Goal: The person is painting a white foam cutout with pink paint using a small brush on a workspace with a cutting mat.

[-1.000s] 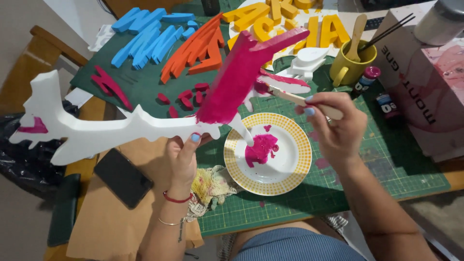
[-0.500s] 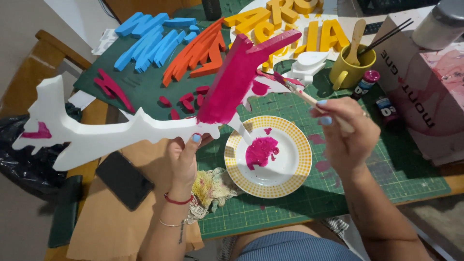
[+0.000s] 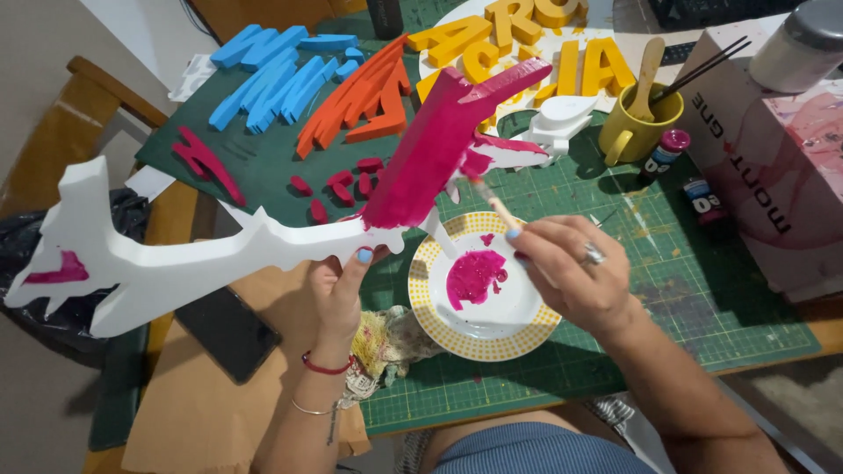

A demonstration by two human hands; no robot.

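My left hand [image 3: 338, 285] grips a long white foam cut-out shape [image 3: 202, 254] from below and holds it above the table. Its upper right part [image 3: 439, 145] is painted magenta; a small magenta patch marks its far left end. My right hand [image 3: 566, 276] holds a thin paintbrush [image 3: 493, 204], whose tip touches the painted edge of the foam. Below the hands a white plate with a yellow patterned rim [image 3: 527, 329] carries a pool of magenta paint [image 3: 474, 274]. It rests on a green cutting mat [image 3: 667, 290].
Blue [image 3: 268, 70], orange [image 3: 356, 96], yellow [image 3: 527, 44] and magenta foam pieces [image 3: 206, 158] lie at the back. A yellow mug with tools [image 3: 637, 127], two small paint bottles [image 3: 667, 149], a cardboard box [image 3: 773, 167], a dark phone [image 3: 226, 332] and a stained rag [image 3: 391, 338] surround the plate.
My right hand has come down and towards me with the brush, whose tip now meets the foam's lower painted edge. The foam shape has barely shifted.
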